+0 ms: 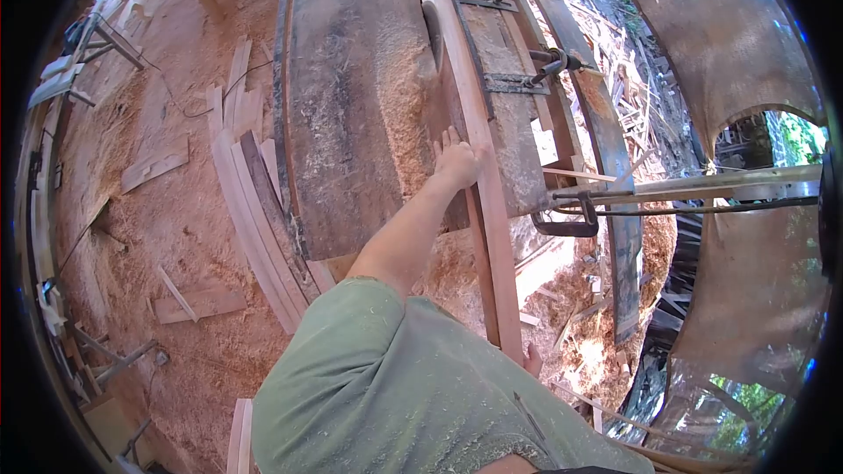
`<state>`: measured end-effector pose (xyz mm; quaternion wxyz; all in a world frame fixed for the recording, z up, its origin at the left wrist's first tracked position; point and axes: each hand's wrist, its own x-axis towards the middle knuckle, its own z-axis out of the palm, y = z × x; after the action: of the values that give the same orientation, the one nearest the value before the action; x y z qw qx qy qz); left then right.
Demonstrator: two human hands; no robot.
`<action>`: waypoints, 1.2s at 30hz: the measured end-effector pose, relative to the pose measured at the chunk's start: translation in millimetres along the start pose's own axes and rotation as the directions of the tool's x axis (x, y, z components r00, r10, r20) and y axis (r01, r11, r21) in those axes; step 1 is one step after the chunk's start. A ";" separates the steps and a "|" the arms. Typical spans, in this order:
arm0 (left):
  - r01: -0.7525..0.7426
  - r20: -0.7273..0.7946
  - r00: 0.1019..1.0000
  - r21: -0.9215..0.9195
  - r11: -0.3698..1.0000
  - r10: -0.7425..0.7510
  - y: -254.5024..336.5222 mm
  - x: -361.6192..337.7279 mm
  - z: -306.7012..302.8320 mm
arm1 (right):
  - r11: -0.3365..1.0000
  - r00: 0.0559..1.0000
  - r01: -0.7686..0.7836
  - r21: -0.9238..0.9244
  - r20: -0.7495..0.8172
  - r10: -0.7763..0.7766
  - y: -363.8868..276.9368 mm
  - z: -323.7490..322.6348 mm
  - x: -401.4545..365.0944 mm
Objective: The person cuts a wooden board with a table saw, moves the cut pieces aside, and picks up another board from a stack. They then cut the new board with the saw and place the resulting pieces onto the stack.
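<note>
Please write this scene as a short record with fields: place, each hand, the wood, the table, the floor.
place: wood workshop, sawdust everywhere
left hand: arm stretched out, fingers flat, pressing on the plank
right hand: mostly hidden, at the plank's near end
plank: long, narrow, reddish, lying lengthwise on the table
table: dark top, partly covered in sawdust
clamp: at the table's right edge
floor: curved boards lie left of the table
</note>
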<state>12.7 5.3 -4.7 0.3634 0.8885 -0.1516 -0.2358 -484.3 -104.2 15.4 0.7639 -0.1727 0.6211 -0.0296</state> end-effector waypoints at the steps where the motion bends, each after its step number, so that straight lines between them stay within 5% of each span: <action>1: -0.001 -0.001 1.000 -0.003 1.000 0.001 0.0 1.5 -1.3 | 1.000 1.000 -0.001 0.005 0.000 0.001 -0.3 2.5 0.3; 19: -0.009 -0.035 0.999 0.046 0.999 0.011 -10.4 39.7 -17.4 | 0.998 0.999 0.005 0.063 0.049 -0.008 6.5 17.9 30.1; 27: 0.029 -0.097 0.995 -0.001 1.000 -0.029 -4.0 53.9 -33.2 | 0.993 0.998 0.038 0.112 -0.049 -0.033 3.2 67.1 33.1; 33: -0.008 -0.163 0.987 -0.071 0.997 -0.004 -7.2 3.2 10.7 | 0.991 0.998 0.065 0.115 0.004 -0.066 -0.4 89.4 56.2; 35: 0.030 0.026 0.999 -0.095 0.995 -0.028 -12.4 -31.3 31.8 | 0.989 0.998 0.060 0.137 0.001 -0.061 -2.0 106.0 56.4; 36: -0.006 0.005 1.000 -0.071 0.997 0.006 -9.4 -54.5 39.9 | 0.988 0.999 0.049 0.144 -0.006 -0.048 -4.0 115.4 53.3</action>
<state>-53.4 13.0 -19.6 0.3949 0.8740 -0.1468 -0.2423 -360.8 -95.6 -14.0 0.7726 -0.1320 0.6140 -0.0934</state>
